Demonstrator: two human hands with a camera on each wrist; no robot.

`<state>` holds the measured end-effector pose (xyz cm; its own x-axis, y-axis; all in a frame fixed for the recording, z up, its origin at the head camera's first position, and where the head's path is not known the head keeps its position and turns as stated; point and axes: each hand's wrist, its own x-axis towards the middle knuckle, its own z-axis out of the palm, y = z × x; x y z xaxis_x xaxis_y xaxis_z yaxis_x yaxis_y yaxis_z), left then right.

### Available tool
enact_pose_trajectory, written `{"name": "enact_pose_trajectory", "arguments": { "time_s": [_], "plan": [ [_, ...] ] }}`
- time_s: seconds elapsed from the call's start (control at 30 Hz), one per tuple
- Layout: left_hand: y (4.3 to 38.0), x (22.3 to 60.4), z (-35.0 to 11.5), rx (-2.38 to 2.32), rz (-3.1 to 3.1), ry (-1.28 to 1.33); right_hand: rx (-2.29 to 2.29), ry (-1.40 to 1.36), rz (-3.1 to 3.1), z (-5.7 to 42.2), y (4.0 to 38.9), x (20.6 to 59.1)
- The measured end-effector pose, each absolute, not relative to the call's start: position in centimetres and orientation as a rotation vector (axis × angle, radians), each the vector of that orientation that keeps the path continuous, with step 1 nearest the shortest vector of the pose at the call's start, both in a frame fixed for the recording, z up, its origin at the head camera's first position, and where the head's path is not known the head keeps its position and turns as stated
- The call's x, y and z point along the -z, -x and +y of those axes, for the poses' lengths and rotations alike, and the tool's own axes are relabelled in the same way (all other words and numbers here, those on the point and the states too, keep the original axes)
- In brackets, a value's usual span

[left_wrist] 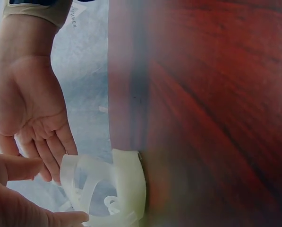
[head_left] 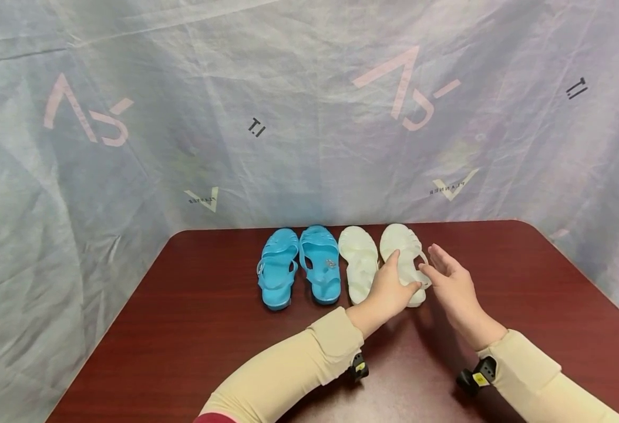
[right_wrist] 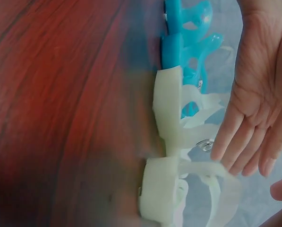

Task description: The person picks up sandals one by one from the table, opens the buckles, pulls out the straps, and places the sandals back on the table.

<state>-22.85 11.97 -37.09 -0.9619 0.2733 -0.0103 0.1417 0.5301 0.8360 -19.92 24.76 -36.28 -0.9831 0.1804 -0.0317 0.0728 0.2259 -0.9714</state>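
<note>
A pair of white jelly sandals stands side by side on the table, a left one [head_left: 356, 242] and a right one [head_left: 396, 238]. My left hand [head_left: 386, 292] is over the heel area between them, thumb and fingers spread, covering part of both. Just right of the right sandal is my right hand [head_left: 456, 291], its fingers extended beside the ankle strap. In the left wrist view, fingertips [left_wrist: 74, 217] of my left hand come close to the strap of the white sandal [left_wrist: 131, 184]. Neither hand grips anything.
Left of the white pair, two blue sandals, a left one [head_left: 278, 258] and a right one [head_left: 320, 258], stand with toes toward the back edge of the dark red wooden table [head_left: 209, 329]. A printed grey cloth [head_left: 299, 170] hangs behind and around the table.
</note>
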Motion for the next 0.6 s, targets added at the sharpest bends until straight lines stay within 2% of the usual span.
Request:
{"name": "enact_pose_trajectory", "arguments": {
  "time_s": [0.2,0.6],
  "plan": [
    [23.1,37.9,12.0,-1.427,2.621,-0.326,-1.903,0.294,-2.400,25.4,20.2,37.1],
    [22.9,39.2,12.5,-1.537,2.529,-0.205,-2.269,0.458,-2.312,25.6,20.7,39.0]
  ]
}}
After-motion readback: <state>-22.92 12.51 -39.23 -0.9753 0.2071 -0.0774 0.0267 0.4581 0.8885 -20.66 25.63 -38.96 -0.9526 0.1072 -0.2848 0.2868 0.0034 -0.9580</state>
